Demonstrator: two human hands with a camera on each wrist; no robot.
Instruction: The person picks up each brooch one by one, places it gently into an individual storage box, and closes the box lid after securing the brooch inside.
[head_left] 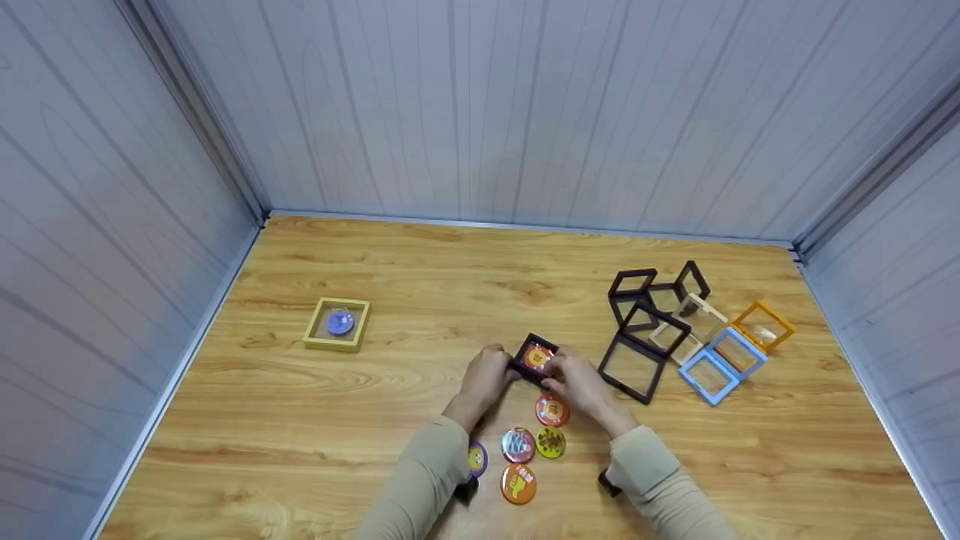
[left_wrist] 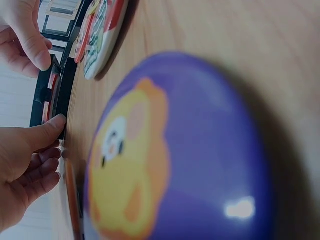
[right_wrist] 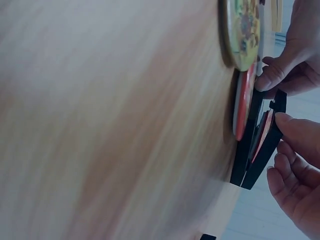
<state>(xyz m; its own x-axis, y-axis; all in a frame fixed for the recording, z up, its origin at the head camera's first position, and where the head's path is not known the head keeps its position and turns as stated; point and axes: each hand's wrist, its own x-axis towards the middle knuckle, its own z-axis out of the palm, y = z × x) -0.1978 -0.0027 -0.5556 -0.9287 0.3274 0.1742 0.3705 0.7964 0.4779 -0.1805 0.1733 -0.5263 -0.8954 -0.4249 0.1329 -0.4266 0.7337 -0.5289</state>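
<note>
A small black hinged display frame [right_wrist: 265,150] is held between both hands, low over the wood tabletop. Its two halves stand slightly apart at an angle in the right wrist view. Inside lies a round red badge [head_left: 535,357] with a yellow centre. My left hand [head_left: 486,375] grips the frame's left side, thumb against its edge. From the right, my right hand [head_left: 579,382] pinches the other side, with the thumb on the upper half in the right wrist view. Just below the frame lies another red badge [head_left: 552,410].
Nearer me lie a yellow badge [head_left: 550,442], a pink-rimmed badge [head_left: 518,445], an orange badge [head_left: 518,484] and a purple badge [left_wrist: 215,135]. Open black frames [head_left: 630,367], a blue frame [head_left: 709,377] and an orange frame [head_left: 780,328] cluster right. A yellow frame [head_left: 332,344] holding a blue badge sits left.
</note>
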